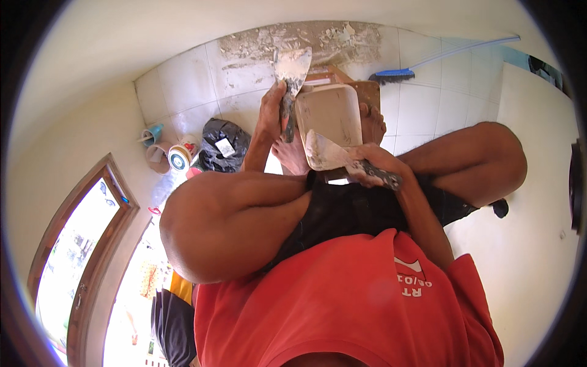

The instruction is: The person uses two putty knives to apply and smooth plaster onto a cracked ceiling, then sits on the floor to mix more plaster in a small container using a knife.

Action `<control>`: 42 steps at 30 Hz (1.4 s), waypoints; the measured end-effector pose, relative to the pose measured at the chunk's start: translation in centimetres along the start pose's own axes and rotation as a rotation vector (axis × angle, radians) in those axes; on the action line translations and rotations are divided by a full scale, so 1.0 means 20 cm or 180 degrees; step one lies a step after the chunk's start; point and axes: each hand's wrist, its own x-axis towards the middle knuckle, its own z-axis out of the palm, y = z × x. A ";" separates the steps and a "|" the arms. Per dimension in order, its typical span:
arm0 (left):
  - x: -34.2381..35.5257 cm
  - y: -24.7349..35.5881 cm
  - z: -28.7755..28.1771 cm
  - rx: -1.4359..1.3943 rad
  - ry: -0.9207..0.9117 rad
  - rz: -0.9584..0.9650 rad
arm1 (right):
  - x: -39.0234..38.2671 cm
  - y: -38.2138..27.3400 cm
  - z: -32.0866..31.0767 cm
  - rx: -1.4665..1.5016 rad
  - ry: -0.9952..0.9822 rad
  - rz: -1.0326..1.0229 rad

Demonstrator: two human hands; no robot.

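My left hand (pixel 272 113) grips the handle of a wide putty knife (pixel 293 68), blade pointing up toward a rough patch of bare wall (pixel 306 43). My right hand (pixel 372 164) holds a second putty knife (pixel 327 153) smeared with pale filler, its blade lying across the near rim of a rectangular beige tray (pixel 330 113) that holds the same filler. The tray rests low between my bare feet (pixel 292 156), on a brown wooden board (pixel 367 92). My knees and red shirt fill the lower picture.
White floor tiles (pixel 422 104) surround me. A blue-bristled broom (pixel 394 74) lies at the upper right. A black plastic bag (pixel 225 145), a paint tin (pixel 179 159) and small cups (pixel 153 133) sit at the left. A wooden-framed window (pixel 85 244) is at the lower left.
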 end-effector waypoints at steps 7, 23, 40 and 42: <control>-0.08 0.31 -0.07 0.1251 0.0220 0.0398 | -0.29 -0.30 0.29 0.0343 -0.0236 -0.0942; -1.08 2.19 1.13 0.1791 -0.0930 0.0774 | -1.28 -1.75 1.55 -0.3165 0.0931 -0.3138; -2.66 3.47 2.30 0.2283 -0.1115 0.1701 | -2.83 -2.08 2.91 -0.5030 0.1458 -0.3534; -2.79 3.59 2.43 0.1885 -0.1125 0.1980 | -2.88 -2.08 2.88 -0.4783 0.1542 -0.3964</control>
